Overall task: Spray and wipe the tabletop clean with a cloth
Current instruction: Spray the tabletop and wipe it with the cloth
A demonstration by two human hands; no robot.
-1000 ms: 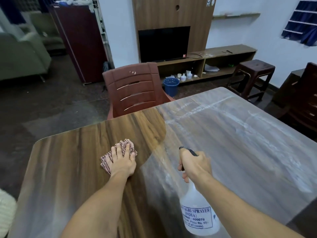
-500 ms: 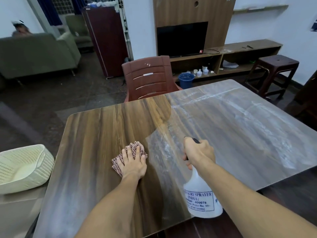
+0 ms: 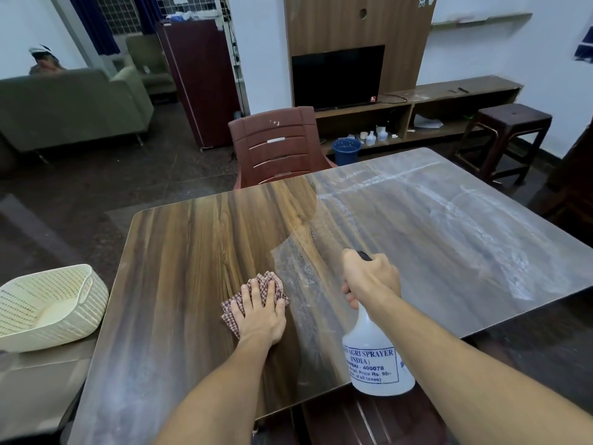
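Half the tabletop [image 3: 192, 252], the left half, shows dark, clean wood grain. The right half wears a pale, streaky film [image 3: 449, 236]. The border between the two runs away from the person, from the near edge toward the far one by the brown chair [image 3: 276, 146]. A cream basket [image 3: 48, 309] sits off the table's left side.

The spray bottle [image 3: 375, 364] hangs upright over the near edge — its head is aimed out across the filmy half. The checked cloth [image 3: 231, 308] lies crumpled on the clean wood, just left of that border.

The left hand [image 3: 261, 311] presses flat on the cloth, its fingers [image 3: 255, 290] straight, close together and pointing away. It grips nothing and only bears down. The film begins right beside the little-finger edge, so the next wipe looks to be a sweep rightward, and this hand is the nearer one for it.

The right hand [image 3: 369, 279] is wrapped round the bottle's neck, fingers [image 3: 348, 290] curled tight. Whether the trigger is squeezed — I cannot tell.
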